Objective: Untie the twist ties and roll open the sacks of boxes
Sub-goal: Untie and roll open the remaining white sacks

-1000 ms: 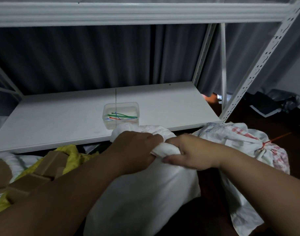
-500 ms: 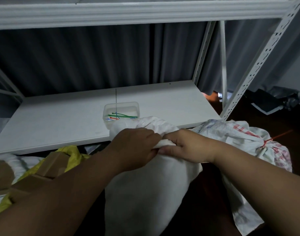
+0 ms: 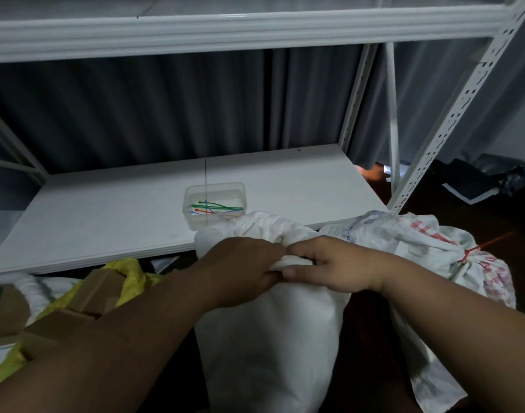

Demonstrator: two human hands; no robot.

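A white metal rack [image 3: 452, 93] fills the view, its lower shelf [image 3: 106, 216] a broad pale board whose front edge runs just behind the hands; most of that board lies bare on either side of a small clear tub. A dark pleated curtain [image 3: 165, 114] hangs behind the rack. In front of the shelf edge stands a plain white sack [image 3: 273, 338], upright, its gathered top bunched at the level of the shelf. Just right of it, touching, slumps a printed sack [image 3: 419, 242] with red lettering, its neck cinched by a red tie [image 3: 467, 254]. At lower left an open yellow sack [image 3: 127, 281] shows brown boxes [image 3: 58, 323] inside. Dark floor [image 3: 464, 210] shows to the right of the rack's post.

The left hand [image 3: 240, 269] and right hand [image 3: 332, 266] meet at the white sack's rolled rim, knuckles nearly touching, the fingers of both curled tight around the cloth. The clear tub [image 3: 215, 204] sits near the shelf's front edge, holding loose green, red and blue ties [image 3: 216, 208].
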